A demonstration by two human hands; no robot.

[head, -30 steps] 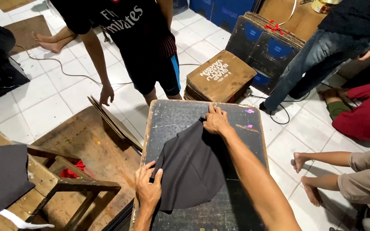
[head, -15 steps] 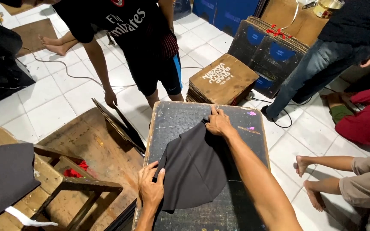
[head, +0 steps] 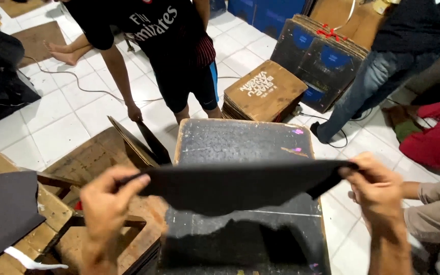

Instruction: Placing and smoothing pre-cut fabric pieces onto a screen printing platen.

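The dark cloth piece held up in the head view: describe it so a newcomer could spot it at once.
Find the black-topped board in the centre. Just above it, the left hand and right hand stretch a dark grey cloth piece flat between them. Unlike the grey cloth lying at far left, it is lifted.

dark fabric sheet, stretched flat, lifted above board

White tiled floor strewn with stacked brown boards

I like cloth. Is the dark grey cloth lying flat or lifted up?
Lifted: the dark grey cloth hangs between left hand and right hand, above the black board.
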